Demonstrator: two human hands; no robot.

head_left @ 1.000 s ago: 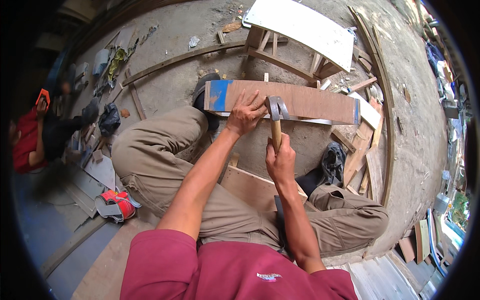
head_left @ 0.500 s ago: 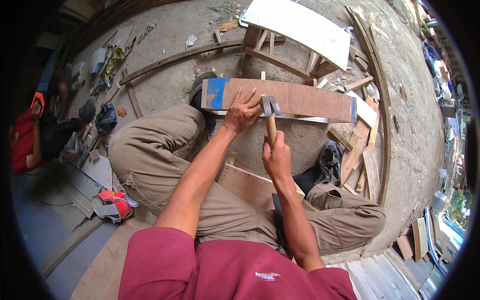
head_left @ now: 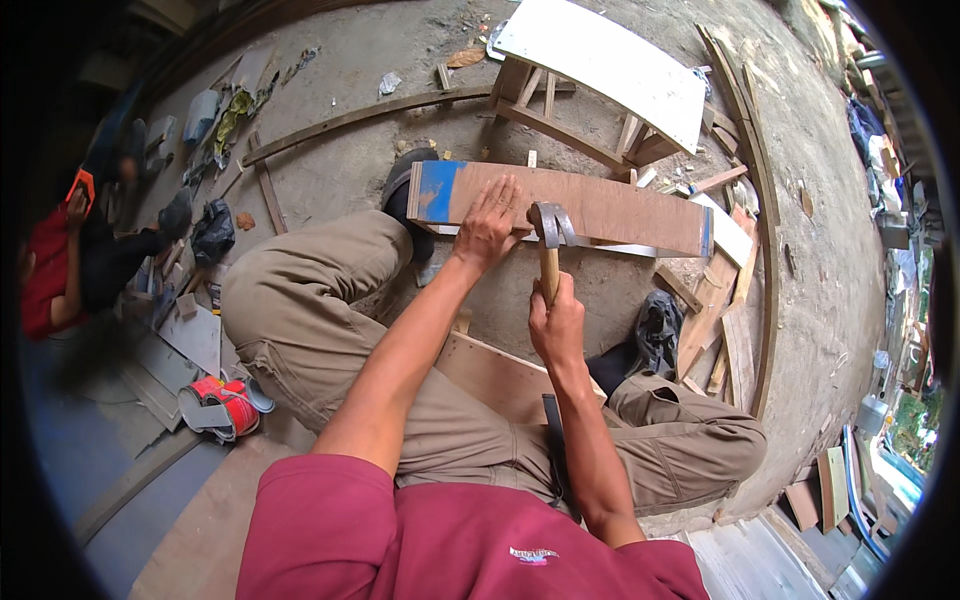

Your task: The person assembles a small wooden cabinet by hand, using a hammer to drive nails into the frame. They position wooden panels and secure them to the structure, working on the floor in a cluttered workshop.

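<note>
A long brown wooden board [head_left: 620,208] with blue-painted ends lies crosswise in front of me, with a white surface showing under its near edge. My left hand [head_left: 488,222] rests flat on its left half, fingers stretched out and close together. The thumb lies by the near edge; whether anything small sits under it is hidden. My right hand [head_left: 557,325] is wrapped round the wooden handle of a claw hammer [head_left: 549,262]. The hammer's metal head is at the board's near edge, just right of my left fingers. I cannot tell whether it touches the wood.
A white-topped wooden piece [head_left: 610,65] stands beyond the board. Wood offcuts [head_left: 715,290] and a black plastic bag [head_left: 657,330] lie at right. Another panel [head_left: 495,375] is between my legs. A red can [head_left: 232,408] stands at left, and another person [head_left: 55,250] sits at far left.
The hammer head has shifted slightly right and down, and its claw has turned. My left fingers have drawn closer together on the board. The view has moved a little.
</note>
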